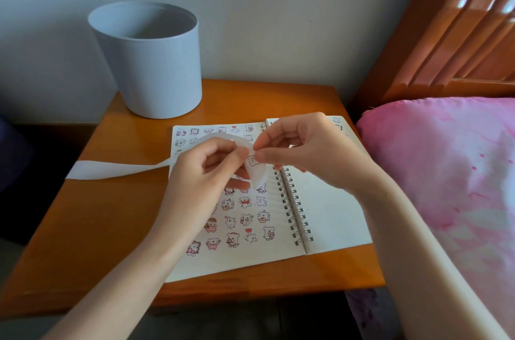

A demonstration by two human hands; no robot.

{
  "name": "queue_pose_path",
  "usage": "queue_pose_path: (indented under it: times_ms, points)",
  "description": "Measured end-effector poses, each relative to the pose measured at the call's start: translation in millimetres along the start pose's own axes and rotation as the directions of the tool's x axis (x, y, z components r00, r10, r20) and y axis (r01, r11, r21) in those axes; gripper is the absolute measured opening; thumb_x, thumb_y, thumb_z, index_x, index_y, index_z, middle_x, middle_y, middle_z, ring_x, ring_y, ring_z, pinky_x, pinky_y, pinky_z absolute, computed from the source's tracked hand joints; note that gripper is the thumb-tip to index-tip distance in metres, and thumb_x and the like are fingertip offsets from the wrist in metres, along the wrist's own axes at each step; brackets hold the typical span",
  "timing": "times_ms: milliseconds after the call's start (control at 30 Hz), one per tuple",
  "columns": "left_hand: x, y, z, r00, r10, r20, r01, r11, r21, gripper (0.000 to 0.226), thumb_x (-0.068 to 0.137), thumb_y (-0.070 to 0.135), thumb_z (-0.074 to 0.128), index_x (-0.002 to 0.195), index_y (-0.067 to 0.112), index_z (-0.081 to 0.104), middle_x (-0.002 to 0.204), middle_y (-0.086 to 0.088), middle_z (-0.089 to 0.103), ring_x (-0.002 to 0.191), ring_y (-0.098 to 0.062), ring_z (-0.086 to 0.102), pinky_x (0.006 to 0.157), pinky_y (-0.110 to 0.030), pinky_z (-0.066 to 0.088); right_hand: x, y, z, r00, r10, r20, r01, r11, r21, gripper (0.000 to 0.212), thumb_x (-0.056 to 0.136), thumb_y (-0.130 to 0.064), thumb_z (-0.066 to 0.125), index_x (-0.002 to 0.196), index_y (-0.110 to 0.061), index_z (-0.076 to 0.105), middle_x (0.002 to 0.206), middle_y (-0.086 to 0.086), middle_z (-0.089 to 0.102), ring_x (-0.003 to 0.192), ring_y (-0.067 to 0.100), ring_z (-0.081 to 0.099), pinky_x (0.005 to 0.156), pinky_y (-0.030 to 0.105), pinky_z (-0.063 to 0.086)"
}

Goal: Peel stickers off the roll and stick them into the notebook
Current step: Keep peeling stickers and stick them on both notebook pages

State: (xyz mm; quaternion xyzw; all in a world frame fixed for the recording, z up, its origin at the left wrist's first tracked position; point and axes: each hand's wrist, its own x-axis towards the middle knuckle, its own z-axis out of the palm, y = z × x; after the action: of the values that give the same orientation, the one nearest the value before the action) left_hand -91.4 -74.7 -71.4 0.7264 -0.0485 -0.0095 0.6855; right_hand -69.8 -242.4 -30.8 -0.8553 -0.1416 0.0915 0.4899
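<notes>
I read left hand [206,169] gripping the limp backing strip [117,169], right hand [303,150] pinching the sticker [252,160] edge above the notebook [328,217] left page; likely flimsy, tacky, tearable, so I'd lift by a corner.

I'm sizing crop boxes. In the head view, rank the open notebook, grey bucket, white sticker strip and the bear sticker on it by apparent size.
1. notebook
2. grey bucket, standing farther back, so shrunk by distance
3. white sticker strip
4. bear sticker
</notes>
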Motion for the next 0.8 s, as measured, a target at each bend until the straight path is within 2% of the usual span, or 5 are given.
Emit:
queue_pose_path:
  times_ms: [100, 200, 433, 633, 800]
  points:
    - [-0.1, 0.6, 0.0, 1.000, 0.006, -0.007, -0.006, 1.000, 0.004, 0.010, 0.087, 0.015, 0.062, 0.089, 0.009, 0.070, 0.076, -0.004, 0.072, 0.067, -0.013, 0.070, 0.057, -0.013, 0.052, 2.1, 3.2, 1.8, 1.000, -0.001, -0.010, 0.001, 1.000, -0.022, 0.012, 0.077, -0.015, 0.075, 0.089, -0.013, 0.071, 0.082, -0.001, 0.072, 0.067, 0.004, 0.065, 0.056, 0.008, 0.048]
    - [0.4, 0.2, -0.1, 1.000, -0.003, -0.007, 0.003, 1.000, 0.011, 0.011, 0.087, 0.016, 0.062, 0.091, 0.009, 0.070, 0.077, -0.004, 0.073, 0.069, -0.014, 0.071, 0.060, -0.017, 0.055, 4.0, 6.0, 3.1, 0.999, -0.025, -0.032, 0.023, 0.997, -0.067, 0.012, 0.077, -0.017, 0.075, 0.087, -0.016, 0.071, 0.083, -0.002, 0.072, 0.074, 0.012, 0.068, 0.067, 0.019, 0.056]
    - [-0.1, 0.5, 0.5, 0.999, -0.041, -0.014, 0.041, 0.999, -0.001, 0.008, 0.087, 0.015, 0.063, 0.088, 0.011, 0.070, 0.074, -0.003, 0.073, 0.068, -0.014, 0.071, 0.058, -0.016, 0.055, 3.1, 5.2, 4.0, 0.999, -0.040, -0.034, 0.037, 0.994, -0.106, 0.008, 0.077, -0.016, 0.075, 0.084, -0.017, 0.071, 0.082, -0.001, 0.071, 0.074, 0.017, 0.067, 0.069, 0.027, 0.057]
    - [-0.5, -0.7, -0.6, 0.998, -0.062, -0.005, 0.062, 0.998, 0.024, 0.010, 0.088, 0.016, 0.061, 0.090, 0.009, 0.069, 0.074, -0.002, 0.073, 0.070, -0.015, 0.072, 0.063, -0.023, 0.059, 2.7, 6.1, 5.6, 0.999, -0.039, -0.036, 0.030, 0.973, -0.229, 0.007, 0.079, -0.026, 0.073, 0.079, -0.030, 0.068, 0.084, -0.016, 0.065, 0.077, 0.003, 0.057, 0.063, 0.006, 0.042]
    - [-0.2, 1.3, -1.5, 0.994, -0.112, 0.009, 0.112, 0.993, -0.046, 0.013, 0.089, 0.014, 0.059, 0.091, 0.005, 0.068, 0.073, -0.002, 0.073, 0.070, -0.015, 0.072, 0.060, -0.021, 0.057, 1.5, 4.8, 2.9, 0.998, -0.059, -0.019, 0.052, 0.969, -0.243, 0.006, 0.079, -0.033, 0.071, 0.082, -0.029, 0.068, 0.091, -0.017, 0.057, 0.079, -0.001, 0.054, 0.063, 0.012, 0.041]
